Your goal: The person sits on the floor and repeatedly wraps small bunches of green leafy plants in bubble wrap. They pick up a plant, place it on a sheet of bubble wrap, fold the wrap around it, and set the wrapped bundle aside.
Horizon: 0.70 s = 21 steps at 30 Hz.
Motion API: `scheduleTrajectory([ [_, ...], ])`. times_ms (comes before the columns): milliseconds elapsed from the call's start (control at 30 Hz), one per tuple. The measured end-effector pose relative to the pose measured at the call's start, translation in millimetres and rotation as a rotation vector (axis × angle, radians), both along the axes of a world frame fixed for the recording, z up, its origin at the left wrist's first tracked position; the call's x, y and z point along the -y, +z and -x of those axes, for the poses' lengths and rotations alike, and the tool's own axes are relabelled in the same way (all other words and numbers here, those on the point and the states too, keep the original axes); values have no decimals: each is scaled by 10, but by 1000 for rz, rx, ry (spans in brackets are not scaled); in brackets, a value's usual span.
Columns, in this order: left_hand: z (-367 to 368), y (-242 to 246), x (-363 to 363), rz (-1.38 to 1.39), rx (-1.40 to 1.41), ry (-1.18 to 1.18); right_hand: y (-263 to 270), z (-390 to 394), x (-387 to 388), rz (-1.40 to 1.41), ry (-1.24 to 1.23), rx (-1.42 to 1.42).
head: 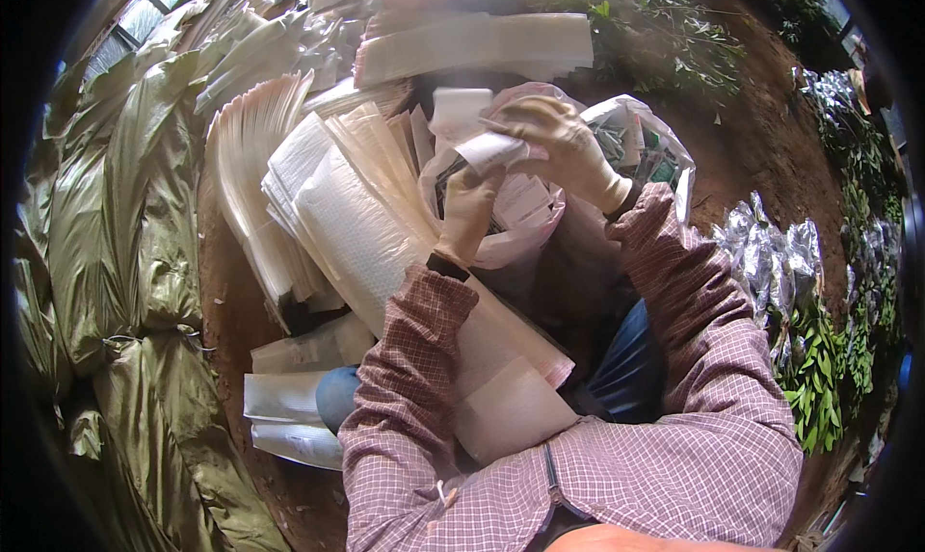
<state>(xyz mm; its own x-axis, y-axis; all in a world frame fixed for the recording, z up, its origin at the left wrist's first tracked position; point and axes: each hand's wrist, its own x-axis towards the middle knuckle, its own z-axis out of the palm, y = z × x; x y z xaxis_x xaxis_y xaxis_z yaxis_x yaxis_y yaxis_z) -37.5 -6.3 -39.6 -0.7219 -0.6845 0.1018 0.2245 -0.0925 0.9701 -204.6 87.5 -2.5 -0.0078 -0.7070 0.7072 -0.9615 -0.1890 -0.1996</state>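
Note:
In front of me, above a pale plastic bag point(506, 252) with its top rolled down, my gloved left hand point(470, 209) holds the lower edge of a white plastic strip point(493, 149). Over the same bag is my gloved right hand point(567, 136), its fingers at the upper right side of this strip. Printed white labels or packets point(524, 201) lie inside the bag. A long stack of translucent bubble-wrap sleeves point(368, 205) slants under my left forearm to my lap. To the right stands a second white bag point(683, 158) with small green and white packets.
More stacked sleeves point(253, 169) stand at the left, and others point(296, 415) lie by my knee. Olive-coloured sheeting point(144, 263) covers the far left. Leafy branches point(650, 32) lie ahead. Silver-wrapped plant bundles point(780, 263) line the right. Another stack of sleeves point(477, 46) lies beyond the bags.

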Motion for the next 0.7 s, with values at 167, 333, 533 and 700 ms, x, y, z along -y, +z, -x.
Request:
scheduleTrajectory([
  [167, -58, -242, 52, 448, 93, -108, 30, 301, 72, -244, 286, -163],
  [333, -45, -375, 263, 737, 510, -32, 839, 506, -82, -78, -83, -153],
  [533, -1359, 119, -795, 1182, 891, 66, 816, -1006, -292, 141, 61, -19],
  [700, -2747, -39, -2003, 1133, 692, -299, -243, -2255, -263, -460, 403, 58],
])
